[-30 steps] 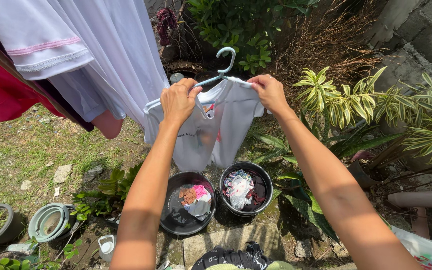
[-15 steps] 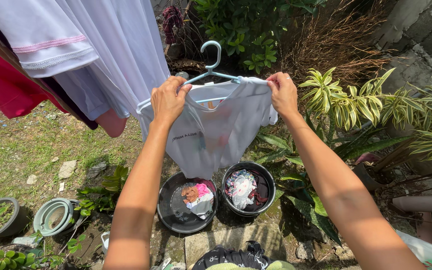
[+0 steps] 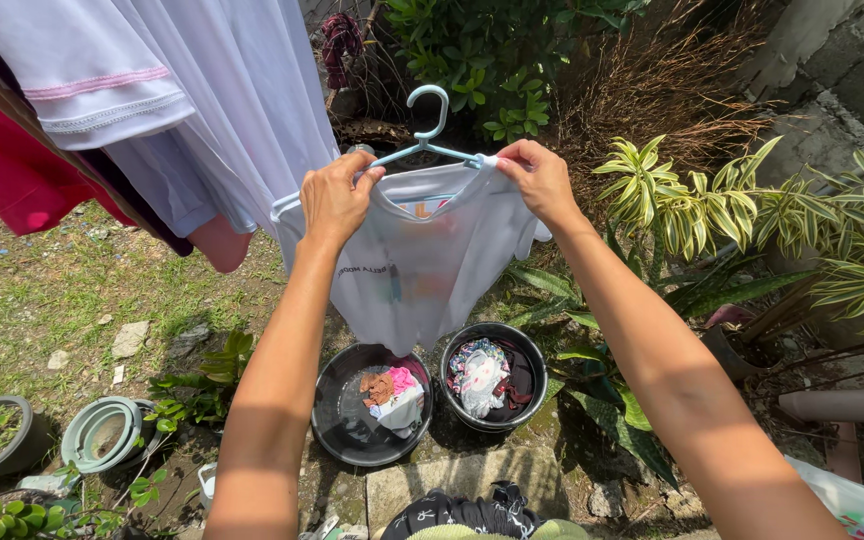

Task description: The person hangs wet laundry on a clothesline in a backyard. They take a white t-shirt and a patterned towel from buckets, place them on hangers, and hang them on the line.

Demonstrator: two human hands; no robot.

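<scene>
I hold a wet white T-shirt (image 3: 417, 270) up in front of me on a light blue plastic hanger (image 3: 424, 135). My left hand (image 3: 337, 195) pinches the shirt's left shoulder together with the hanger arm. My right hand (image 3: 540, 180) grips the right shoulder of the shirt near the collar, against the other hanger arm. The hanger hook points up, free of any line. The shirt hangs down over two black basins on the ground.
The left black basin (image 3: 337, 420) holds a few small clothes; the right black bucket (image 3: 530, 365) holds more. White and red garments (image 3: 152, 90) hang at the upper left. Striped leafy plants (image 3: 712, 210), a block wall (image 3: 842, 70) and pots (image 3: 102, 432) surround the spot.
My right hand slid inward along the shirt's shoulder toward the collar, and the shirt's right side folded in. The hanger stayed at about the same height.
</scene>
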